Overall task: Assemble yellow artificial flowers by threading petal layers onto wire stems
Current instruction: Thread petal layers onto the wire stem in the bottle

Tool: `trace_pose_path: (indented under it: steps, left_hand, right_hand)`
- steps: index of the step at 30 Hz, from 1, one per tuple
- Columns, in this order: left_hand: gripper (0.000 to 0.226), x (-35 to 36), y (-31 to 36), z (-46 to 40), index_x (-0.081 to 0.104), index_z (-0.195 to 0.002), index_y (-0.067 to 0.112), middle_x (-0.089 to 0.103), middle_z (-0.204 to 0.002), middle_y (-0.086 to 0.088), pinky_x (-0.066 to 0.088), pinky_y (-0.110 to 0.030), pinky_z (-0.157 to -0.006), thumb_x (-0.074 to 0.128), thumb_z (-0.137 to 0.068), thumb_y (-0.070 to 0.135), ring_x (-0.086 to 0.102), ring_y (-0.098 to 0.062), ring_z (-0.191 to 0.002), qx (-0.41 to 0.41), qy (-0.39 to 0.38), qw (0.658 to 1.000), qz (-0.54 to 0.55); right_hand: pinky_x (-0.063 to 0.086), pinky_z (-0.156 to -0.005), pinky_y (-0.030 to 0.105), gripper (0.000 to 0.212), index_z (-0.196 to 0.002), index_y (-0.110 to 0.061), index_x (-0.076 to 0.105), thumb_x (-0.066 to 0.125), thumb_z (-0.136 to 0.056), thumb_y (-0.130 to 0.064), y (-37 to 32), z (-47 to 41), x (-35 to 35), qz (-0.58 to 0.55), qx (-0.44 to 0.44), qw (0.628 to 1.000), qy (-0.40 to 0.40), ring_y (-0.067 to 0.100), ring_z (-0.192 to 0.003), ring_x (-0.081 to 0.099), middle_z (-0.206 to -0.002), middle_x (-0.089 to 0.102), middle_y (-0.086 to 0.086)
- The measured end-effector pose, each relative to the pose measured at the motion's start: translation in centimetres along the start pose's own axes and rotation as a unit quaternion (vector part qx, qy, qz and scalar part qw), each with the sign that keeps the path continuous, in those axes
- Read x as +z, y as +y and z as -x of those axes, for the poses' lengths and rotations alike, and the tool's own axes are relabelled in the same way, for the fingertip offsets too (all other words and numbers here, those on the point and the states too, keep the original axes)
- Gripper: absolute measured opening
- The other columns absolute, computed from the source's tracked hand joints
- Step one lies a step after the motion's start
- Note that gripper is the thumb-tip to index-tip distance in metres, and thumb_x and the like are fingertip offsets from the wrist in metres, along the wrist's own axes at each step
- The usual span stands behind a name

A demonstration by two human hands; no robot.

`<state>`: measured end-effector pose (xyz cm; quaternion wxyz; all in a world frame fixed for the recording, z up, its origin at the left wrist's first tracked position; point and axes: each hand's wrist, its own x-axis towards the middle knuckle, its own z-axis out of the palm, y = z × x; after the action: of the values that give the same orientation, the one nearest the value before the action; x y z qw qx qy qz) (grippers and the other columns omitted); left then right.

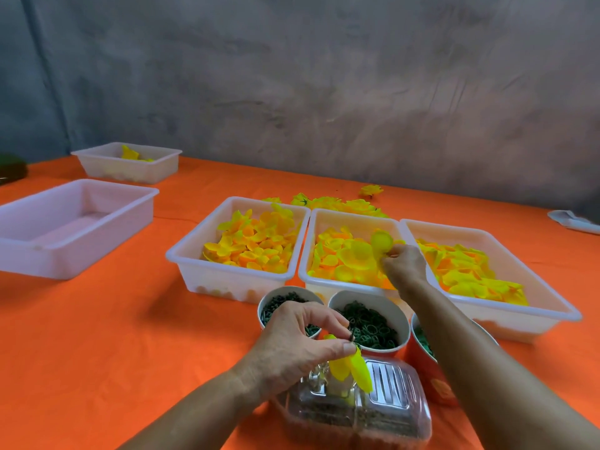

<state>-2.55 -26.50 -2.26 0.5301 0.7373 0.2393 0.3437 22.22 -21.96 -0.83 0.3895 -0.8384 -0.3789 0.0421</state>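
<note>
My left hand (298,342) pinches a partly built yellow flower (352,368) by its dark stem tip, petals hanging down, above a clear plastic box (389,414). My right hand (404,264) reaches into the middle white tray (354,219) and pinches a round yellow petal layer (381,241) lifted above the heap. Two more white trays of yellow petals flank it, the left tray (201,254) and the right tray (519,313).
Three paper cups hold small green parts: one (276,297) behind my left hand, one (370,323) in the middle, one (422,339) under my right forearm. Finished yellow flowers (337,203) lie behind the trays. An empty white tray (74,228) and a smaller tray (130,164) stand at left on the orange tablecloth.
</note>
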Motion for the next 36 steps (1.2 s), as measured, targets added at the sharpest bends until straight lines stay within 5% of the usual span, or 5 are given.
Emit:
trace_pose_path:
  steps: [5, 15, 22, 26, 36]
  left_hand:
    - [0.016, 0.0, -0.1, 0.0, 0.074, -0.066, 0.030, 0.071, -0.092, 0.015, 0.043, -0.007, -0.080, 0.084, -0.068, 0.017, 0.064, 0.001, -0.095, -0.003, 0.003, 1.000, 0.000]
    - [0.017, -0.1, -0.1, 0.0, 0.073, -0.066, 0.033, 0.071, -0.094, 0.015, 0.045, -0.021, -0.089, 0.084, -0.067, 0.020, 0.064, 0.001, -0.095, -0.008, 0.001, 1.000, -0.017]
    - [0.019, -0.7, 1.2, -0.7, 0.071, -0.063, 0.032, 0.071, -0.090, 0.015, 0.043, -0.019, -0.091, 0.084, -0.068, 0.019, 0.063, 0.003, -0.094, 0.014, -0.043, 0.995, -0.087]
    - [0.021, -1.1, 1.8, -0.9, 0.070, -0.064, 0.035, 0.070, -0.088, 0.012, 0.045, -0.019, -0.088, 0.083, -0.068, 0.020, 0.064, 0.000, -0.091, 0.059, -0.064, 0.986, -0.141]
    - [0.016, -2.3, 2.5, -1.0, 0.076, -0.080, 0.027, 0.071, -0.098, -0.005, 0.049, -0.045, -0.094, 0.076, -0.067, 0.018, 0.065, -0.022, -0.098, -0.004, -0.101, 0.990, -0.098]
  right_hand:
    - [0.047, -0.070, 0.037, 0.029, -0.109, 0.001, 0.065, 0.060, -0.080, 0.006, 0.6, 0.1, -0.3, -0.178, 0.060, 0.982, -0.015, 0.027, -0.080, 0.059, -0.088, 0.062, 0.016]
    - [0.039, -0.034, 0.017, 0.015, -0.076, -0.002, 0.057, 0.070, -0.083, -0.005, 0.2, 0.4, -1.1, -0.307, 0.054, 0.950, 0.027, 0.017, -0.048, 0.048, -0.059, 0.052, 0.006]
    - [0.045, -0.056, 0.032, 0.007, -0.079, -0.005, 0.064, 0.069, -0.084, -0.008, 0.5, 0.5, -1.4, -0.289, 0.038, 0.955, 0.052, 0.022, -0.057, 0.051, -0.074, 0.055, 0.011]
    - [0.038, -0.059, 0.036, 0.026, -0.063, -0.010, 0.053, 0.063, -0.085, 0.002, 0.7, 0.7, -1.6, -0.360, 0.078, 0.927, 0.064, 0.020, -0.063, 0.044, -0.077, 0.049, 0.014]
    - [0.049, -0.045, 0.016, 0.015, -0.073, -0.013, 0.060, 0.065, -0.085, -0.006, -1.5, 5.7, -4.2, -0.440, 0.051, 0.891, -0.103, 0.003, -0.041, 0.056, -0.050, 0.059, -0.004]
